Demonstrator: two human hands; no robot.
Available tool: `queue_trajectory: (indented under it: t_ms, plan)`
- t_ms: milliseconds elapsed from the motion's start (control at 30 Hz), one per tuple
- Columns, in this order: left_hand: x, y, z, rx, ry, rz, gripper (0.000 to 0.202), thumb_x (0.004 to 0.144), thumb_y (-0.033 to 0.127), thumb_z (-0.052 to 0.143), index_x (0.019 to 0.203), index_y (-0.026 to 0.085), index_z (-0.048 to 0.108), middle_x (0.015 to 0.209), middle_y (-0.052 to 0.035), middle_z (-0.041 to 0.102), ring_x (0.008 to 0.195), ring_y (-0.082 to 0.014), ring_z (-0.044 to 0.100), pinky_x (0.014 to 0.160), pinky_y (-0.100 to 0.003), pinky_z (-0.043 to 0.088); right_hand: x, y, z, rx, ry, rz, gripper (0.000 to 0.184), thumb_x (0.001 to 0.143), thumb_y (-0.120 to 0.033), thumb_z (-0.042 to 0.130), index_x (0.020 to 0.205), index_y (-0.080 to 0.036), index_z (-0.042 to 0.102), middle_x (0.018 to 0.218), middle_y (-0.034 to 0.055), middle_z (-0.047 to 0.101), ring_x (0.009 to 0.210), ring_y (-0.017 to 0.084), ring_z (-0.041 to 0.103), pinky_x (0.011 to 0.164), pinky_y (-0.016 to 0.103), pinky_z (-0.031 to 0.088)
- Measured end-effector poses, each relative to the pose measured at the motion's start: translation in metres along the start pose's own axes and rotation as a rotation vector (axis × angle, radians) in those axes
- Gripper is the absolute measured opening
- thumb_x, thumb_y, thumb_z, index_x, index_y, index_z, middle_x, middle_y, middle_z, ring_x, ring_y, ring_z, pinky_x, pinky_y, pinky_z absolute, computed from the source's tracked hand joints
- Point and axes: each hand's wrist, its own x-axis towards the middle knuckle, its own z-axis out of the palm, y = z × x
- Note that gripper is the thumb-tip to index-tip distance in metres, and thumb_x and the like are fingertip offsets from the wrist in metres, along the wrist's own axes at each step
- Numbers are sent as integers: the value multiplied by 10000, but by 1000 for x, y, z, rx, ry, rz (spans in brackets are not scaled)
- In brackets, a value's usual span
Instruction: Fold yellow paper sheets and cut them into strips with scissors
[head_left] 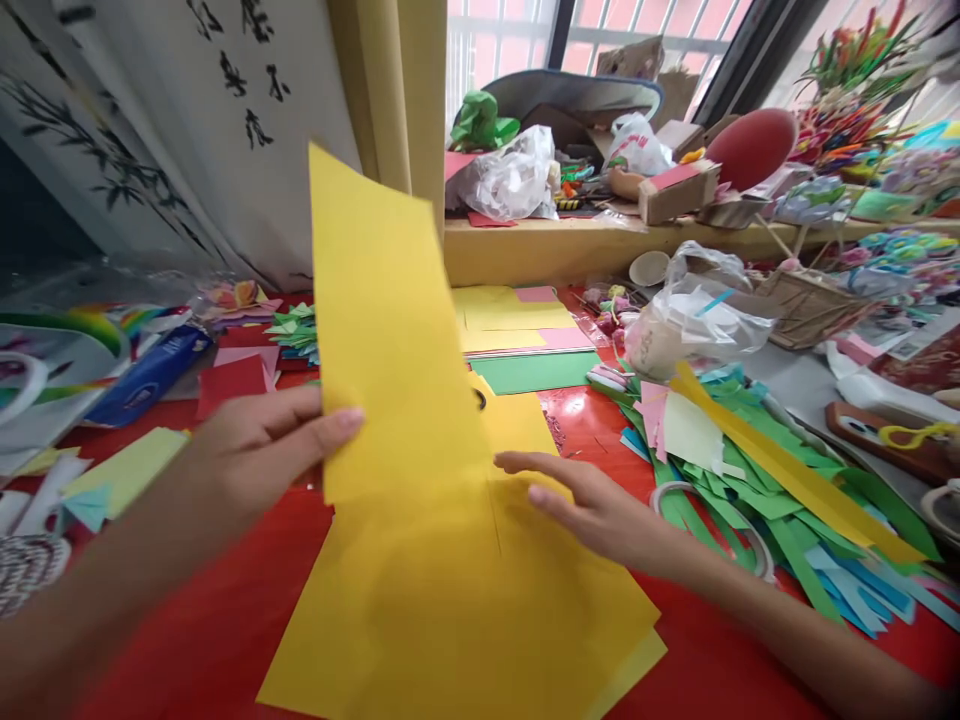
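My left hand (281, 440) pinches the left edge of a yellow paper sheet (390, 340), thumb in front and fingers behind. This sheet stands upright, slightly tilted, above larger yellow paper (457, 620) on the red table. My right hand (577, 495) hovers over the right part of the lower paper, near the raised sheet's lower right corner, with its fingers stretched out and nothing held. A paler sheet (637, 665) peeks out beneath at the lower right. Behind the raised sheet lies another yellow piece (525, 420) with a small dark ring-shaped thing on it, partly hidden.
Green and blue paper strips (780, 490) heap on the right beside a roll of tape (712, 520). Stacked coloured sheets (532, 372) lie at the back. A blue packet (154, 370) and pale paper (131, 465) are on the left. Bags and craft pieces crowd the windowsill (555, 240).
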Motion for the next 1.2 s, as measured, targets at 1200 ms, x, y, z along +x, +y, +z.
queue_trajectory:
  t_ms: [1200]
  plan:
    - [65, -8, 16, 665, -645, 337, 166, 660, 192, 365, 636, 192, 529, 853, -37, 585, 844, -197, 528, 765, -290, 402, 11, 27, -22, -529, 515, 332, 364, 836, -440, 378, 973, -147, 544, 759, 115, 626, 762, 278, 585, 599, 309, 345]
